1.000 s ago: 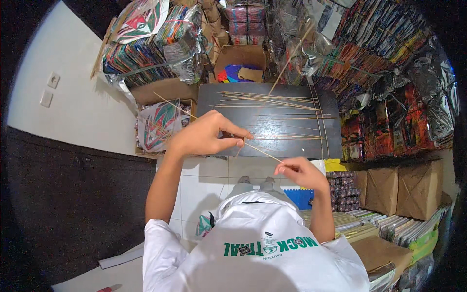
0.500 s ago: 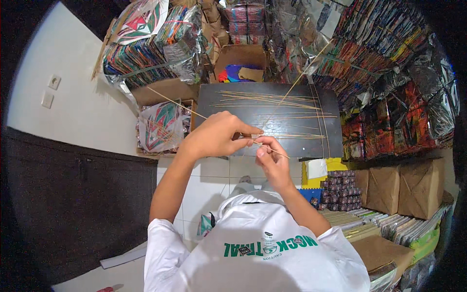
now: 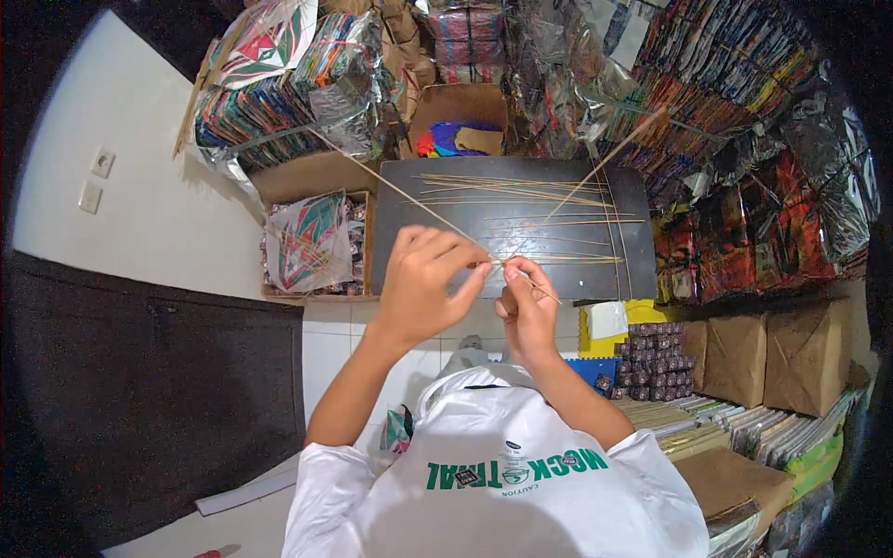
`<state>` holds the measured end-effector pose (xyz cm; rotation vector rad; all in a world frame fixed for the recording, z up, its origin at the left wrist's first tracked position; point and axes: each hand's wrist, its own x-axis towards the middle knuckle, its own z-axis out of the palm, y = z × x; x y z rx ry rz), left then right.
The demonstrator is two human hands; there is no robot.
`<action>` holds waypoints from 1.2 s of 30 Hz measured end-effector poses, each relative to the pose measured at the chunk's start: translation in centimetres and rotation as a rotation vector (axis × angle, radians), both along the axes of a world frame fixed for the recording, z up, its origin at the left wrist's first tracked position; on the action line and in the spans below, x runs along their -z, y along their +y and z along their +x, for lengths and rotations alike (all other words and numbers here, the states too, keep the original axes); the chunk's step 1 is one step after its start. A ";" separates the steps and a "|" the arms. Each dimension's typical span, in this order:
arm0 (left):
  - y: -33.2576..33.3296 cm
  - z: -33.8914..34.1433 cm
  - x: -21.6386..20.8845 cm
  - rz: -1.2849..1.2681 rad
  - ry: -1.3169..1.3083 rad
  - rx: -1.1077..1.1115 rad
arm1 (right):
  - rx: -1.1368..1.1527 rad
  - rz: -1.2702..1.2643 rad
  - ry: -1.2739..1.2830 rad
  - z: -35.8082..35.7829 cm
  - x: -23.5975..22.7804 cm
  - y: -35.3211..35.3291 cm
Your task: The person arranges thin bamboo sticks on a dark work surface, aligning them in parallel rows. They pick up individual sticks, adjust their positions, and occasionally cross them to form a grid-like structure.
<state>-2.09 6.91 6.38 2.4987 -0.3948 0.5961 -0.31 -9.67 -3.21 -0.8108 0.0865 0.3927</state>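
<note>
Your left hand (image 3: pixel 423 284) pinches two thin bamboo sticks (image 3: pixel 409 197) where they cross, fingers curled tight around the junction, and your right hand (image 3: pixel 527 302) closes thumb and fingertips on the same spot just beside it, the two hands touching above the near edge of the dark board (image 3: pixel 395 228). One stick runs up and left from the grip toward the wall, the other (image 3: pixel 605 160) rises up and right toward the hanging packets. More loose sticks (image 3: pixel 521 191) lie spread across the board. Behind it an open cardboard box (image 3: pixel 446 104) holds bright blue, red and orange sheets; to the left a low cardboard tray (image 3: pixel 365 244) holds folded patterned kites (image 3: pixel 307 240). On your right, stacked small dark spools (image 3: pixel 656 349) sit beside brown paper parcels (image 3: pixel 777 358). Compared with a second ago, your right hand has come up from low near your chest to meet the left, and the right-hand stick now stands steeper than it did half a second ago.
</note>
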 end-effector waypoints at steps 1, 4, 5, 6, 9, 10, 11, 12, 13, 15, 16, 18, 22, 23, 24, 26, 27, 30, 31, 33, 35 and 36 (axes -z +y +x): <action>0.1 -0.5 1.1 -0.096 0.124 -0.026 | -0.010 0.012 0.003 0.0 0.0 0.0; -0.4 -0.8 3.7 -0.492 0.339 -0.082 | -0.041 0.045 0.007 0.1 -0.1 0.0; -0.7 -0.7 4.3 -0.641 0.383 -0.098 | -0.052 0.057 0.009 0.0 -0.1 0.1; -0.9 -0.6 5.0 -0.802 0.429 -0.050 | -0.064 0.068 0.011 -0.1 -0.1 0.2; -1.4 -0.2 6.0 -1.148 0.510 0.052 | -0.095 0.125 -0.007 -0.3 0.0 0.4; -1.6 -0.2 6.0 -1.168 0.503 0.049 | -0.101 0.124 -0.009 -0.3 0.0 0.3; -1.7 -0.2 6.0 -1.188 0.497 0.047 | -0.106 0.123 -0.011 -0.2 0.1 0.3; -1.8 -0.2 6.1 -1.202 0.501 0.036 | -0.111 0.123 -0.013 -0.2 0.2 0.3; -1.8 -0.2 6.3 -1.215 0.505 0.025 | -0.123 0.109 -0.004 -0.2 0.1 0.3; -1.8 -0.2 7.1 -1.235 0.486 -0.009 | -0.145 0.083 0.014 -0.2 -0.1 0.3; -1.7 -0.2 7.5 -1.241 0.463 -0.032 | -0.189 0.065 0.011 -0.2 -0.1 0.2; -1.3 -0.1 7.9 -1.194 0.399 -0.113 | -0.275 0.031 0.005 -0.3 -0.3 -0.1; 0.5 0.0 8.4 -0.882 0.247 -0.252 | -0.497 -0.334 -0.195 -0.8 -0.5 -1.2; 1.0 -0.1 8.6 -0.751 0.212 -0.253 | -0.507 -0.362 -0.229 -0.8 -0.8 -1.2; 1.3 -0.2 8.8 -0.620 0.177 -0.253 | -0.517 -0.389 -0.263 -0.7 -1.4 -1.3; 1.5 -1.2 9.6 -0.534 0.218 -0.188 | -0.525 -0.396 -0.234 -0.1 -2.4 -1.5; 1.3 -1.8 9.8 -0.490 0.238 -0.156 | -0.522 -0.375 -0.172 0.6 -2.8 -1.7; 0.1 -3.1 8.7 -0.547 0.425 -0.143 | -0.517 -0.253 -0.018 1.9 -2.1 -2.5; -0.1 -3.4 9.0 -0.513 0.409 -0.149 | -0.535 -0.238 0.008 2.0 -2.1 -2.6; 0.8 -3.3 9.3 -0.415 0.334 -0.162 | -0.579 -0.299 -0.072 2.1 -2.6 -3.1; 2.3 -3.5 9.6 -0.322 0.287 -0.209 | -0.632 -0.451 -0.287 2.2 -3.7 -3.8; 3.5 -3.7 9.6 -0.275 0.279 -0.244 | -0.599 -0.528 -0.387 2.5 -3.5 -4.7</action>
